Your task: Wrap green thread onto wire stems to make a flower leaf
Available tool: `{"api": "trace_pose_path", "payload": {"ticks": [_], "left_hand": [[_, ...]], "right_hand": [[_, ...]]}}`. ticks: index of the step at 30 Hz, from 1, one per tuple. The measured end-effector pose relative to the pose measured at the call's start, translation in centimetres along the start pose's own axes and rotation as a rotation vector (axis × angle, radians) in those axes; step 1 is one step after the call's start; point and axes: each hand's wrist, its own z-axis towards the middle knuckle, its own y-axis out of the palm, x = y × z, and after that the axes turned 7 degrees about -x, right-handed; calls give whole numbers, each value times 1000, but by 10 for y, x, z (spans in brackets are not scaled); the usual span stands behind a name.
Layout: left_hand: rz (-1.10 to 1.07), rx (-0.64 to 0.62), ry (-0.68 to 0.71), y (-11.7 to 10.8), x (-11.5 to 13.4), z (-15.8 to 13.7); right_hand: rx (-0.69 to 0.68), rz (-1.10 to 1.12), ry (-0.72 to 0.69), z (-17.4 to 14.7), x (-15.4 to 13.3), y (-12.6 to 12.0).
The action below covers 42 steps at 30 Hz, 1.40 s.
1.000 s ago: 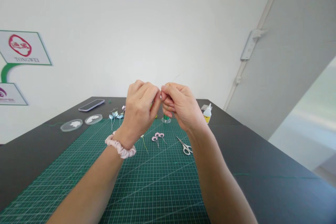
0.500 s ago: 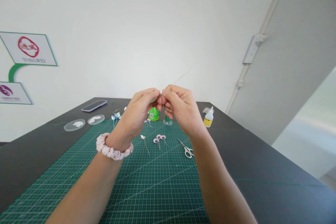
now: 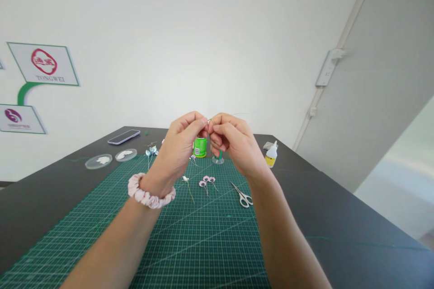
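My left hand (image 3: 181, 140), with a pale pink scrunchie (image 3: 149, 194) at the wrist, is closed in a pinch at the fingertips. Close against it, my right hand (image 3: 235, 142) pinches too, its other fingers curled. A thin wire (image 3: 209, 119) runs between the two pinches, above the mat. Its fine loose end stretches out to the right behind my right hand. Whatever else lies inside the fingers is hidden. Below the hands, pink wired petals (image 3: 206, 179) and a small white flower on a stem (image 3: 185, 179) lie on the green cutting mat (image 3: 203, 235).
Small scissors (image 3: 243, 199) lie right of the petals. Behind my hands stand a green can (image 3: 200, 147) and a spool (image 3: 218, 160). A glue bottle (image 3: 271, 156) is at the right. Leftward are blue flowers (image 3: 151, 150), two shallow dishes (image 3: 98, 161) (image 3: 125, 155) and a phone (image 3: 124, 137).
The wire's loose end has swung down from a steep slant to nearly level. Both hands keep their pinches, with fingertips slightly shifted and a bit of wire now showing between them.
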Motion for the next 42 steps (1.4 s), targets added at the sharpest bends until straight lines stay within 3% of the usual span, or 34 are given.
{"api": "trace_pose_path", "payload": {"ticks": [12,17,24,28,32,35,42], "left_hand": [[681,215,335,0,-2,-5],[941,216,565,-3,-8,-4],[1111,214,683,-7,-14,-2],[940,199,603,-5,-11,-3],[413,50,263,-2,-5,-1],[119,-61,98,-2,-3,2],[-37,-90,-16,-1,2,2]], "right_hand": [[51,135,55,2,-5,4],[101,148,63,4,-5,6],[161,162,64,5,-2,10],[183,169,39,6,-2,10],[150,122,14,4,-3,6],[107,54,-11,3,-2,3],[68,-85,-56,2,1,-2]]}}
